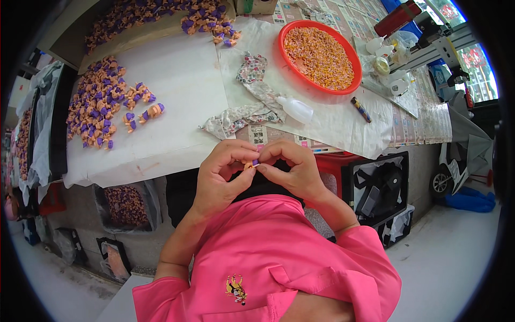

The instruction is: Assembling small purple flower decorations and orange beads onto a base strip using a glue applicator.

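One small figure (249, 166) is pinched by the left hand (222, 170), to the near left of the red bowl (358, 72); a tiny white piece (256, 165) is grasped by the right hand (294, 169).

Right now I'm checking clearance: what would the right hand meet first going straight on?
The right hand would likely meet the small figure in the left hand, perhaps already touching it; depth is unclear.
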The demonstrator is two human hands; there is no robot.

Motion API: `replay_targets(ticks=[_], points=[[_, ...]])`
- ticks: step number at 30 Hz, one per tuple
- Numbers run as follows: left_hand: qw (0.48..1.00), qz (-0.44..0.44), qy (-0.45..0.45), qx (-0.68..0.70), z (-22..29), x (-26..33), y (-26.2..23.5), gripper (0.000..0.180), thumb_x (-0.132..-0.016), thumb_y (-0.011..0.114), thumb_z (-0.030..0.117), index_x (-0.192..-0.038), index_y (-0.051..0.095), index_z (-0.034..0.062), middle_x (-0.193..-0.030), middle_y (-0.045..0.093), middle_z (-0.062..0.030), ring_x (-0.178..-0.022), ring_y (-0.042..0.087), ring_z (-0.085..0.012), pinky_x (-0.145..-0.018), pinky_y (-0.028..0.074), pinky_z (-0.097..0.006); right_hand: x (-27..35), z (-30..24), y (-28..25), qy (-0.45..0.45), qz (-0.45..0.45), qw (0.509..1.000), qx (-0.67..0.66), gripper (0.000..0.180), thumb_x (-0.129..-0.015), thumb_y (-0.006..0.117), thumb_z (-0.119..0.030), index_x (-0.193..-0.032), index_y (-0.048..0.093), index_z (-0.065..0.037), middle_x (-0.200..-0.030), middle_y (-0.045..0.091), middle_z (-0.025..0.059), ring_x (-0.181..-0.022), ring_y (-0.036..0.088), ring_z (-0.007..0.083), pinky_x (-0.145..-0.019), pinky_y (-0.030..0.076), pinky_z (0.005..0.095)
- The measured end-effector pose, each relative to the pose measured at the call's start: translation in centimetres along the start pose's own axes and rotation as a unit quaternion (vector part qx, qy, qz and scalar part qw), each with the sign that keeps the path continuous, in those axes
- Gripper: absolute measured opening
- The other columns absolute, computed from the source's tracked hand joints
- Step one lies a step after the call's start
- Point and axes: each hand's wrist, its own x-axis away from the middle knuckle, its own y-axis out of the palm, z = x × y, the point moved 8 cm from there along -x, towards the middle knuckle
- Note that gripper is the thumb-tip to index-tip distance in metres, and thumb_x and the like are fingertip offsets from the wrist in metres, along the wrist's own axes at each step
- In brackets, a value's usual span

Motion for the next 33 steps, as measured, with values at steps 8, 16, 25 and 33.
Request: replay_targets(ticks=[8, 16, 25, 33], points=[[0.999, 0.008, 0.011, -0.036, 0.1, 0.0, -0.4, 0.027, -0.080, 0.058, -0.013, -0.104, 0.061, -0.0024, -0.110, 0.056, -0.0092, -0.091, 0.055, -0.0101, -0.080, 0.046, -0.023, -0.5, -0.9, 0.4, -0.047, 0.008, 0.998, 0.048, 0.016, -0.075, 0.073, 0.003, -0.088, 0.063, -0.001, -0.086, 0.064, 0.0066, -0.081, 0.061, 0.0153, -0.072, 0.048, 0.0265], [0.985, 0.055, 0.055, -0.151, 2.3, -0.5, -4.0, 0.023, -0.080, 0.058, -0.012, -0.100, 0.063, -0.0017, -0.103, 0.059, -0.0076, -0.085, 0.056, -0.0088, -0.075, 0.046, -0.021, -2.0, -2.2, 1.9, -0.096, 0.024, 0.991, 0.088, 0.015, -0.074, 0.073, 0.002, -0.086, 0.064, -0.001, -0.086, 0.065, 0.0078, -0.079, 0.061, 0.0163, -0.070, 0.048, 0.0268], [0.775, 0.188, 0.169, -0.580, 7.0, -1.9, -14.3, 0.025, -0.072, 0.068, -0.004, -0.096, 0.066, 0.0037, -0.102, 0.066, -0.0084, -0.099, 0.056, -0.0278, -0.089, 0.045, -0.037, -1.9, -3.2, -2.8, -0.111, 0.142, 0.959, 0.219, 0.014, -0.076, 0.068, 0.006, -0.089, 0.064, 0.001, -0.090, 0.065, 0.0089, -0.080, 0.059, 0.0174, -0.073, 0.046, 0.0264], [0.784, 0.177, 0.165, -0.572, 8.0, -2.4, -14.4, 0.030, -0.071, 0.068, -0.006, -0.100, 0.066, 0.0034, -0.105, 0.065, -0.0093, -0.101, 0.056, -0.0270, -0.089, 0.045, -0.036, -4.1, -1.7, -7.0, -0.092, 0.211, 0.900, 0.371, 0.027, -0.077, 0.072, -0.003, -0.104, 0.066, -0.003, -0.111, 0.062, 0.0121, -0.106, 0.057, 0.0282, -0.092, 0.044, 0.0361]])
